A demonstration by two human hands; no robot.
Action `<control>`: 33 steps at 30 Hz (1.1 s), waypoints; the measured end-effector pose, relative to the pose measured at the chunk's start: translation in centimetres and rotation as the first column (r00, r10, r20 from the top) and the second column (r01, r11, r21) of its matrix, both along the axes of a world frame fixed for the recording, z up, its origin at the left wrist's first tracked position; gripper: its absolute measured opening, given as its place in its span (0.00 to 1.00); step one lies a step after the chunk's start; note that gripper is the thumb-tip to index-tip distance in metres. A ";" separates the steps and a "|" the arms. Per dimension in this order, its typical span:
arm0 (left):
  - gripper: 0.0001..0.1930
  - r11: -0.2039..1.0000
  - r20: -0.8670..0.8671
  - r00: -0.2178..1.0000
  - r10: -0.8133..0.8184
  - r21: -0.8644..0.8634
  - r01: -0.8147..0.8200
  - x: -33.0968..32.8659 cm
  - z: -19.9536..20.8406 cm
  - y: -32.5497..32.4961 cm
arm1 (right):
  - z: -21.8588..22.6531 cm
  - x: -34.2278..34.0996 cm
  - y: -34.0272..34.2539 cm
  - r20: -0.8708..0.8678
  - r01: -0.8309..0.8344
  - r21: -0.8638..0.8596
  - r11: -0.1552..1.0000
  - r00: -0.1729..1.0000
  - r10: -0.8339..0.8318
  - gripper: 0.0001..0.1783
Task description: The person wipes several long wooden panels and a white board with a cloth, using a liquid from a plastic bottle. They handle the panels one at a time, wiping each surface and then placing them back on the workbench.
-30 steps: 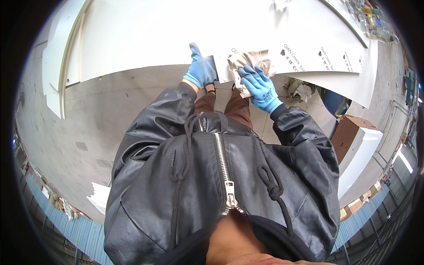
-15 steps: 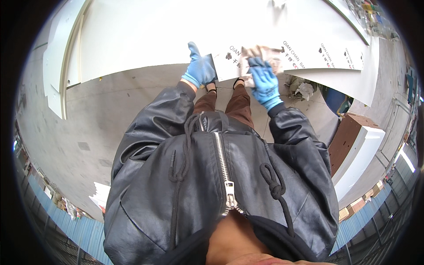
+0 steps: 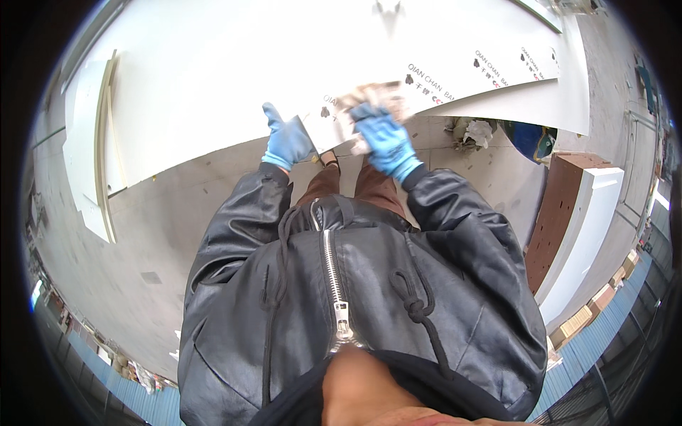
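A white panel with rows of dark and red print lies along the near edge of a larger white sheet. My left hand, in a blue glove, is at the panel's left end. Its thumb sticks up away from the panel, while the fingers close against the end edge, partly hidden. Flat over the panel's left part, my blue-gloved right hand presses a crumpled beige-brown cloth. Cloth and fingertips are smeared by motion.
Pale boards with a raised edge stand at the left. A brown-and-white box-like piece rests on the floor to the right. Under the sheet's right part are a crumpled whitish bundle and a blue-green round container.
The view has shifted, so both hands and the panel appear further left and slightly lower. My right hand still has the cloth on the panel; my left stays at its end.
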State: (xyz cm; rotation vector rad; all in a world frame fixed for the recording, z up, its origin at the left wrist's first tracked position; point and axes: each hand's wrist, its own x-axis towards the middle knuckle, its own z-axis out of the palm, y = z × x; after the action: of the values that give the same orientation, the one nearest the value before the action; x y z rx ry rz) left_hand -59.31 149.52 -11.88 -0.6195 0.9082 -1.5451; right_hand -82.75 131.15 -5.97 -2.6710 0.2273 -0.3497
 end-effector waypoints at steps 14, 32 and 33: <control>0.19 0.798 0.798 0.191 -0.572 0.595 -0.099 -1.8 2.5 -1.1 | 3.0 2.6 -32.1 -0.185 0.536 -0.373 0.757 0.757 -0.627 0.48; 0.17 0.981 0.063 -0.980 -0.188 -0.037 -0.191 -4.5 24.1 -1.7 | 8.7 -5.1 -14.0 -0.217 -0.352 0.853 -0.385 0.432 -0.875 0.41; 0.12 0.985 0.001 -0.985 -0.171 -0.007 -0.171 -4.8 25.3 -1.3 | 9.9 -4.9 -14.2 -0.238 -0.476 0.768 -0.429 0.409 -0.881 0.43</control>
State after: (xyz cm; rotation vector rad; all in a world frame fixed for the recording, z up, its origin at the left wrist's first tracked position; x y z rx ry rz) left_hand -64.15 148.23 13.37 1.7804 -1.3206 -0.5760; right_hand -87.62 116.91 3.93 -0.1031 0.7333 -0.9933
